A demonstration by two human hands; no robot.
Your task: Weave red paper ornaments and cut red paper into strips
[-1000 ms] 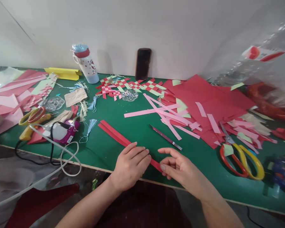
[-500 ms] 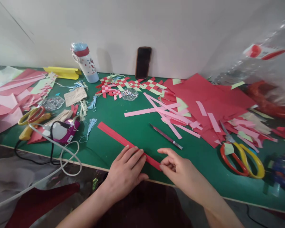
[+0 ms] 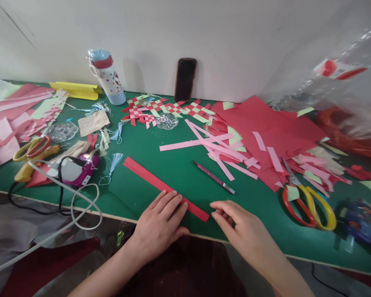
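A long folded red paper strip (image 3: 148,175) lies slantwise on the green table (image 3: 179,165), running from the middle left down to the near edge. My left hand (image 3: 160,222) rests flat on the strip's near part, fingers stretched out together. My right hand (image 3: 238,227) sits just right of the strip's near end, fingers loosely curled with the tips on the table, apart from the paper and holding nothing. A slim craft knife (image 3: 214,177) lies behind my right hand.
Red sheets (image 3: 266,132) and pink strips (image 3: 204,144) cover the right. Scissors (image 3: 309,202) lie at the right, other scissors (image 3: 31,148) at the left. A glue gun (image 3: 74,171) with cable, woven pieces (image 3: 160,109), a bottle (image 3: 108,78) and a phone (image 3: 184,79) stand behind.
The two red layers have closed into one strip. My left hand slid nearer along it, pressing flat. My right hand let go of the strip's end and drew back a little.
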